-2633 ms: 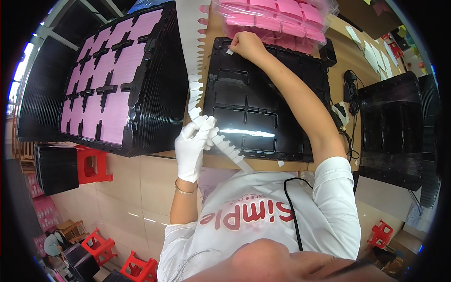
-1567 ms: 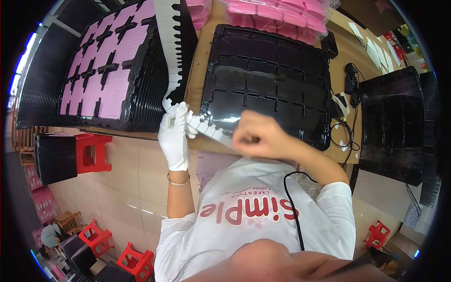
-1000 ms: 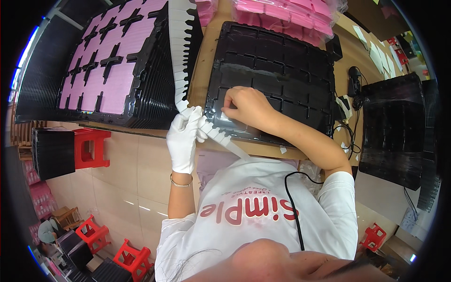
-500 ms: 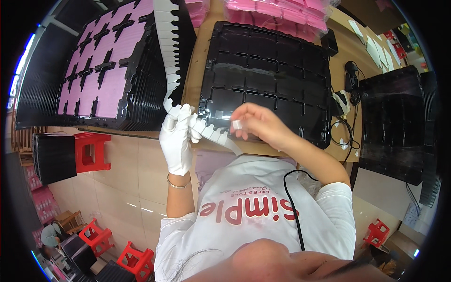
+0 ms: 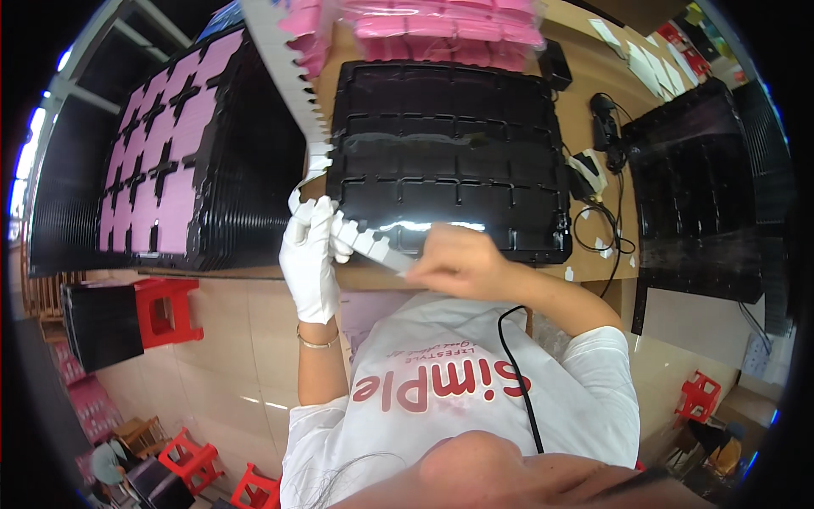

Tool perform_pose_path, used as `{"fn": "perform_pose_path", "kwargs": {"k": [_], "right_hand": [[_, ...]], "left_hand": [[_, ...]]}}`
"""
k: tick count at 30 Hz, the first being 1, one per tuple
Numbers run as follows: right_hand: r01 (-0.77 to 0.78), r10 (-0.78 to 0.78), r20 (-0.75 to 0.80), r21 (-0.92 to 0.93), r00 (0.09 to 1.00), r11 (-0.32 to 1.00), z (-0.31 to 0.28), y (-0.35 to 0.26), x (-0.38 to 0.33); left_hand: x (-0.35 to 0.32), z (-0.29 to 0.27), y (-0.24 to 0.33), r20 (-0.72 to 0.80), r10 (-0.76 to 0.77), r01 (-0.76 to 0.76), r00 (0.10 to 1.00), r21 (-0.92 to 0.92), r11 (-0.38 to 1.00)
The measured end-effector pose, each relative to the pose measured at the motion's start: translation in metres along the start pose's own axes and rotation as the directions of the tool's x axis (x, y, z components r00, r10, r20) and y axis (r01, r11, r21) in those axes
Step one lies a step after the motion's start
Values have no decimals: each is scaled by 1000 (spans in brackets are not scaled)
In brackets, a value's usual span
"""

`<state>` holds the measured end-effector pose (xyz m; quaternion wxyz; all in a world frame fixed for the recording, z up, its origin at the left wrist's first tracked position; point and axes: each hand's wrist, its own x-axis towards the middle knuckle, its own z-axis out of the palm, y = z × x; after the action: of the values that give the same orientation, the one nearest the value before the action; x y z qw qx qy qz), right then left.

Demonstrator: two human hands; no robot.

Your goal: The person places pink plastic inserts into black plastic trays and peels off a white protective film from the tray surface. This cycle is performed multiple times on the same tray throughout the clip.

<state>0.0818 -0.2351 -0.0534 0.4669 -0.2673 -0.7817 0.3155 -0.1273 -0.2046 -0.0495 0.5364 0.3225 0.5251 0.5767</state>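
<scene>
My left hand, in a white glove, is closed round a long white strip of stickers with a notched edge. From that hand the strip runs away up past the far edge of the view, and a short length slants down to the right. At its lower end my bare right hand is closed in a pinch on the strip; its fingertips are partly hidden. Just beyond both hands lies a glossy black plastic tray with a grid of ridges.
At the left stands a tall stack of black trays, with pink sheets in the top one. Pink bundles in clear film lie at the back. Cables and another black stack are at the right. A red stool stands on the floor.
My right hand, which held a small white piece over the tray's near edge, has come down to the strip's end. The view has shifted, and the left hand keeps its grip.
</scene>
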Motion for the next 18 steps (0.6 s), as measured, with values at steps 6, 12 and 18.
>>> {"fn": "perform_pose_path", "kwargs": {"k": [6,12,18], "right_hand": [[-654,557,-397,-167,730,738,-170,103,10],[-755,625,-428,-434,653,491,-232,163,13],[-688,573,-406,-567,712,452,-236,172,13]], "left_hand": [[1,5,2,57,-24,18,998,90,996],[1,8,1,88,-72,60,994,131,990],[0,11,0,77,-68,55,995,167,984]]}}
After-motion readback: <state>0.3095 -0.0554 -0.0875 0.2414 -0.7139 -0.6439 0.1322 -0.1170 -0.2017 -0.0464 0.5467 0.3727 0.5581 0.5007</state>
